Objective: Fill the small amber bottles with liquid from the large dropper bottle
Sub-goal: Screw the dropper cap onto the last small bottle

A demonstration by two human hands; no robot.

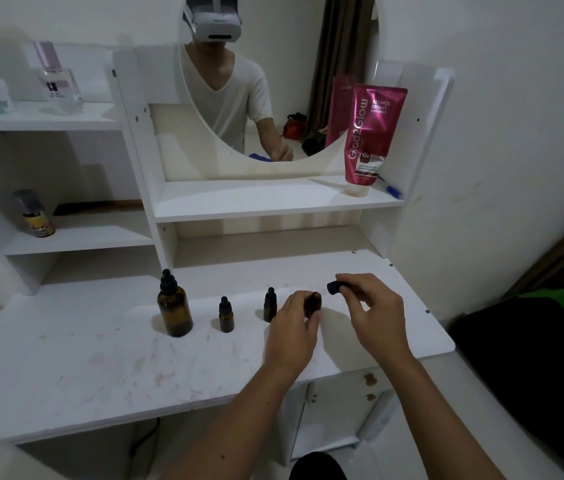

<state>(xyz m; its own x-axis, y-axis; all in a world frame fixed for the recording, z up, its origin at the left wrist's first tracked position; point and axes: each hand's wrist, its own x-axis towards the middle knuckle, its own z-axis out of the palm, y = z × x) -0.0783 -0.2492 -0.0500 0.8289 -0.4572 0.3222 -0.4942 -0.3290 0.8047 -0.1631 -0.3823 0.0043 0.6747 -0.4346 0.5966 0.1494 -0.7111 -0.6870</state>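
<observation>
Left hand clamps small amber bottle; right hand pinches dropper cap at 2 o'clock; should keep bottle upright.

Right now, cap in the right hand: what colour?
Black cap, seen in the head view.

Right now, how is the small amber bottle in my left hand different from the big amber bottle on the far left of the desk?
The small bottle is uncapped, its dropper cap in the right hand; the large bottle has its dropper on. The small bottle is gripped by the left hand; the large bottle stands free on the desk. The large bottle is much taller and wider. Both are amber glass and upright.
</observation>
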